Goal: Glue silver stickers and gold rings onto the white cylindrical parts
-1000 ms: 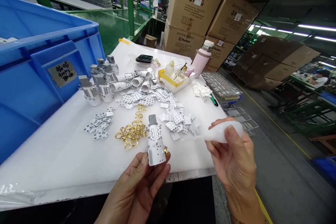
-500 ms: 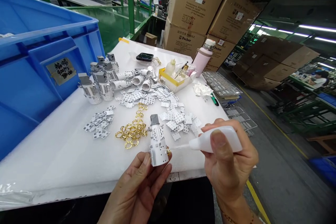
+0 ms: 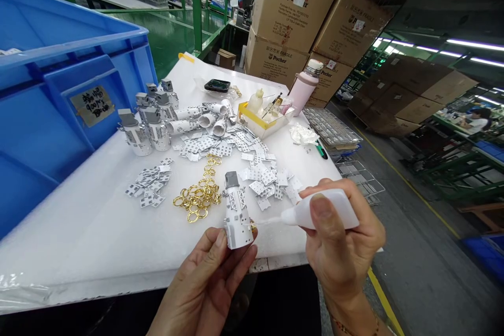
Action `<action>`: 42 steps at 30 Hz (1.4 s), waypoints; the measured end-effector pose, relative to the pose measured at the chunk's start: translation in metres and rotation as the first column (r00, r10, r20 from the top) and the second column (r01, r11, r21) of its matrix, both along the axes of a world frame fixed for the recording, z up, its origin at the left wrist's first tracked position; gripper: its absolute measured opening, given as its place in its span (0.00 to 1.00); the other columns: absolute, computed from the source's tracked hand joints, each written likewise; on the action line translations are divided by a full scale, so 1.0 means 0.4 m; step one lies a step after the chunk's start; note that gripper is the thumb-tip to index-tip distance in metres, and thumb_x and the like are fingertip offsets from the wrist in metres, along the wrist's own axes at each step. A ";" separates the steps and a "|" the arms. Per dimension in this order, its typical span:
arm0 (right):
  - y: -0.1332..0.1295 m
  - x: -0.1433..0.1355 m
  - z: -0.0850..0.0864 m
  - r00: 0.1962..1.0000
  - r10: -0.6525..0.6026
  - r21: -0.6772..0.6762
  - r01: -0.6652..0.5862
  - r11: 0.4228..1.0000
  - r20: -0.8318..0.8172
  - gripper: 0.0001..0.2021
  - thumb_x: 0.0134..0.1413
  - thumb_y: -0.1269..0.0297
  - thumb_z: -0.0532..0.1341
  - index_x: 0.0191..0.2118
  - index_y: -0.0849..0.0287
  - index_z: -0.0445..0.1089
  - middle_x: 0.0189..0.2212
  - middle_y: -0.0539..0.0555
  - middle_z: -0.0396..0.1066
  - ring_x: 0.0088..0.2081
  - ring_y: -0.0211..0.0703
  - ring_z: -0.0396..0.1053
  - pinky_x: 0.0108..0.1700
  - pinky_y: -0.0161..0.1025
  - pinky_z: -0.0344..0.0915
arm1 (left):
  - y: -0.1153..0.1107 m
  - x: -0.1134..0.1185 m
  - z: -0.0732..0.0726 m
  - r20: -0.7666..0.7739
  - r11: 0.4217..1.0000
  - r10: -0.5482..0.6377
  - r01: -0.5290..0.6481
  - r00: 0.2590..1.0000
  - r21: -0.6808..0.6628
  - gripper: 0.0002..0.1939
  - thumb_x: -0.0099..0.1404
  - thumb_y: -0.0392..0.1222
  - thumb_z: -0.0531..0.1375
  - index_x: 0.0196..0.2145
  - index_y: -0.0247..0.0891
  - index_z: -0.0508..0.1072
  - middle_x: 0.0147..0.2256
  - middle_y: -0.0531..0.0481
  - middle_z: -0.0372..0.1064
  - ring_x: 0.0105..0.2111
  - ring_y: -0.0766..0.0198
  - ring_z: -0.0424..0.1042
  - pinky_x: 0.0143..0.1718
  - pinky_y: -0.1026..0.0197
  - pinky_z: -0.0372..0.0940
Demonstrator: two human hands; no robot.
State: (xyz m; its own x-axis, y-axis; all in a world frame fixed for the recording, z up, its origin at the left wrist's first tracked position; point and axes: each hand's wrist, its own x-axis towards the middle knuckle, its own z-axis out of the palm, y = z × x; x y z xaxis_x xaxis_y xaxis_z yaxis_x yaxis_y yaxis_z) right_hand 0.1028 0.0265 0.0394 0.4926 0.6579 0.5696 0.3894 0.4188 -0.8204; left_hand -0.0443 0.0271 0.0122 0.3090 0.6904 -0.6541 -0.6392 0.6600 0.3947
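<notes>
My left hand (image 3: 212, 278) holds a white cylindrical model part (image 3: 238, 223) with a grey top, upright at the table's front edge. In my right hand (image 3: 340, 236) is a white squeeze bottle (image 3: 331, 210), lying sideways, its long thin clear nozzle pointing left at the part's lower side. Whether the tip touches the part cannot be made out. A bit of gold shows behind the part, by my left fingertips. Gold rings (image 3: 199, 197) lie in a pile to the left. Small white and grey plates (image 3: 268, 181) are heaped behind, with another pile (image 3: 149, 184) farther left.
Finished-looking cylinders (image 3: 136, 136) stand by a blue bin (image 3: 114, 89) at left; white tubes (image 3: 183, 126) lie beside them. Farther back are a phone (image 3: 217, 85), a yellow-edged tray (image 3: 260, 127), a pink bottle (image 3: 303, 89), crumpled tissue (image 3: 303, 134) and cartons (image 3: 291, 5). A person sits far right.
The squeeze bottle and my right hand have shifted slightly left. My left hand and the model part have stayed almost in place.
</notes>
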 end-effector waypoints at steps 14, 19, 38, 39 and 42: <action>0.002 0.000 0.002 0.999 0.005 0.023 -0.006 1.000 0.051 0.11 0.61 0.58 0.63 0.29 0.56 0.71 0.20 0.48 0.64 0.21 0.36 0.60 0.19 0.33 0.55 | -0.004 0.000 -0.004 -0.009 1.000 0.026 -0.026 1.000 0.018 0.09 0.61 0.37 0.67 0.41 0.39 0.78 0.51 0.42 0.77 0.58 0.43 0.69 0.56 0.47 0.70; 0.005 0.000 0.004 0.995 -0.003 0.069 -0.004 0.998 0.098 0.10 0.61 0.61 0.62 0.29 0.58 0.71 0.21 0.48 0.64 0.20 0.34 0.60 0.18 0.31 0.56 | 0.000 0.005 -0.002 -0.014 0.997 0.044 -0.043 0.999 0.067 0.09 0.62 0.32 0.66 0.41 0.35 0.78 0.49 0.38 0.78 0.48 0.49 0.77 0.55 0.44 0.70; -0.022 0.018 -0.015 0.998 0.045 0.039 -0.047 0.998 0.045 0.08 0.62 0.60 0.63 0.33 0.56 0.74 0.27 0.50 0.66 0.27 0.37 0.62 0.23 0.32 0.57 | -0.004 -0.001 -0.020 0.072 0.996 0.082 -0.084 0.994 0.029 0.10 0.61 0.34 0.68 0.42 0.35 0.78 0.48 0.39 0.77 0.45 0.55 0.78 0.54 0.47 0.70; -0.020 0.017 -0.015 0.998 0.032 0.046 -0.034 0.998 0.052 0.08 0.61 0.60 0.63 0.33 0.56 0.74 0.26 0.50 0.66 0.26 0.37 0.62 0.22 0.32 0.56 | -0.003 -0.002 -0.021 0.069 0.996 0.079 -0.081 0.995 0.028 0.10 0.61 0.34 0.68 0.42 0.35 0.78 0.48 0.39 0.77 0.45 0.54 0.77 0.54 0.47 0.70; -0.018 0.015 -0.013 0.998 0.002 0.047 -0.005 0.999 0.068 0.10 0.61 0.58 0.63 0.32 0.57 0.74 0.25 0.51 0.67 0.24 0.37 0.61 0.20 0.32 0.55 | -0.002 -0.003 -0.021 0.046 0.997 0.071 -0.072 0.996 0.029 0.11 0.61 0.34 0.68 0.43 0.35 0.78 0.50 0.39 0.77 0.47 0.53 0.77 0.55 0.47 0.70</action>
